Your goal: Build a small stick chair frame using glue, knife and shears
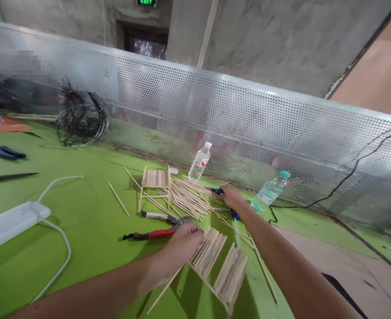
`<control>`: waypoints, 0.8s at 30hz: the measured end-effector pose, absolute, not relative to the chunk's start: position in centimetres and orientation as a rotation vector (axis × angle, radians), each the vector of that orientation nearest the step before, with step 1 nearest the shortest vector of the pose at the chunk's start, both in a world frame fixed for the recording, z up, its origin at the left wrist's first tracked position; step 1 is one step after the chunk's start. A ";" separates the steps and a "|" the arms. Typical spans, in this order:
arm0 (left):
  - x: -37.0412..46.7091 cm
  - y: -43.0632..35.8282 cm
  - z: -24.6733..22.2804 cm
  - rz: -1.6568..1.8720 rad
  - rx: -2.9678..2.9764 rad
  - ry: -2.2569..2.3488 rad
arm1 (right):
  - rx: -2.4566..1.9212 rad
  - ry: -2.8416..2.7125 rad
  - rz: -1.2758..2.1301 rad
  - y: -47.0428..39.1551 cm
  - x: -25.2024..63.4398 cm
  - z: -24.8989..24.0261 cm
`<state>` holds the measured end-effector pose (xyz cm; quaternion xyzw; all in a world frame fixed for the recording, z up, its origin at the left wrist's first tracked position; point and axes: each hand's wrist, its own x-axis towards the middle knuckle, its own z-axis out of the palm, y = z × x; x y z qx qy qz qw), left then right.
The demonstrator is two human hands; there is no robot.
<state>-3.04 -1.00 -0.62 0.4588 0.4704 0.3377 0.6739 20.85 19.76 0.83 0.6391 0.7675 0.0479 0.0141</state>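
My left hand (185, 243) is closed on the upper left edge of a small rack of wooden sticks (207, 257), which has two slatted panels and is tilted above the table. Farther forward, my right hand (233, 198) is wrapped round what looks like a blue glue gun (219, 191), mostly hidden by the hand. A pale translucent stick (237, 232) shows below that hand. A pile of loose wooden sticks (188, 197) lies beneath and left of it. Beside my left hand are pruning shears (158, 233) with one red and one white handle.
A second stick rack (155, 179) stands behind the shears. A clear bottle (200, 161) and a green-capped bottle (271, 191) stand near the perforated metal screen (241, 115). To the left are a white power strip (12, 226), scissors (9, 177), pliers (4, 150) and coiled wire (82, 119).
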 end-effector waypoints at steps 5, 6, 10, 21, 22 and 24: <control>-4.1 -0.9 -0.7 0.570 1.349 1.003 | 2.072 2.533 0.294 19.0 21.1 1.0; -4.4 -0.8 -0.5 0.532 1.434 0.970 | 2.089 2.579 0.333 18.6 21.2 1.2; -5.3 -0.7 0.5 0.435 1.721 0.864 | 2.100 2.802 0.457 14.7 22.2 2.2; -4.8 -1.5 -1.3 0.510 2.214 0.936 | 1.522 3.232 0.233 -3.1 24.5 1.5; -4.6 -1.4 -1.3 0.505 2.226 0.956 | 1.559 3.201 0.192 -3.4 24.4 1.6; -4.2 -1.3 -1.3 0.482 2.261 0.979 | 1.661 3.114 0.087 -3.6 24.2 1.7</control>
